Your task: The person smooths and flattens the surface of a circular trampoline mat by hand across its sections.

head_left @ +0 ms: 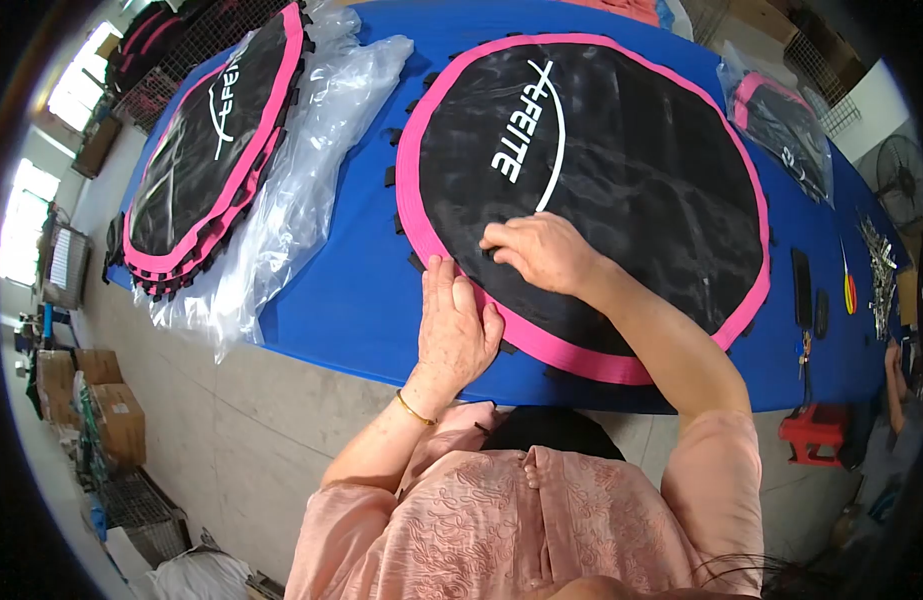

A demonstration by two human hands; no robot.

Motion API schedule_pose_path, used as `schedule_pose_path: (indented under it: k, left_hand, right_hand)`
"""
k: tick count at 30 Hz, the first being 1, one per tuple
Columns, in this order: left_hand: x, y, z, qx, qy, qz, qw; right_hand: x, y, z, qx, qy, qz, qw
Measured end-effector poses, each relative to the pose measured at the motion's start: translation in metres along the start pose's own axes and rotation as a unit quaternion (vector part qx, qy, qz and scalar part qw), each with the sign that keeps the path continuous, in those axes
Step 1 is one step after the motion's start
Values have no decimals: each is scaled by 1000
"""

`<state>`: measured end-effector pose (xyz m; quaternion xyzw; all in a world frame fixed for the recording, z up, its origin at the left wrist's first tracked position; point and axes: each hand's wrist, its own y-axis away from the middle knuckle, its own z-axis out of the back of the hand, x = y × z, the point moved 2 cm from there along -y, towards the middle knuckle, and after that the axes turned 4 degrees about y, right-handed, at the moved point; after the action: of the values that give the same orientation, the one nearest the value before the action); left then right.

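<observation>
A round black mat (641, 180) with a pink border and white lettering lies flat on the blue table (321, 345). My left hand (453, 325) rests on its pink edge at the lower left, fingers together and pressed down. Over the black surface, just inside that edge, my right hand (543, 252) is curled with its fingers closed round something small and dark, too hidden to name. Small black tabs stick out around the mat's rim.
More black and pink mats (196, 160) lie at the left beside clear plastic film (301, 190). A bagged mat (781, 125) is at the back right. Scissors (847, 285), a black phone-like object (801, 288) and metal pieces (879, 275) lie at the right; a red stool (813, 435) stands below.
</observation>
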<state>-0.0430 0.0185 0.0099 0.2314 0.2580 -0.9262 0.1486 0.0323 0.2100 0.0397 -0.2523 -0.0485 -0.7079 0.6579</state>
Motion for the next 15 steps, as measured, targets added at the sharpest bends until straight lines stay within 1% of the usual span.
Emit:
schedule_pose_path:
  k: [5,7,13,15]
  left_hand:
    - [0,0,0,5,0,3,1000]
    - [0,1,-1,7,-4,3,1000]
    - [2,1,-2,8,-11,-2,1000]
    - [1,0,-1,8,-9,-4,1000]
  right_hand:
    - [-16,-36,-6,-2,12,-15,1000]
    - [-19,-48,-7,-15,17,-35,999]
    - [-16,-66,-17,-32,28,-32,999]
    - [-13,-64,-17,-6,31,-28,999]
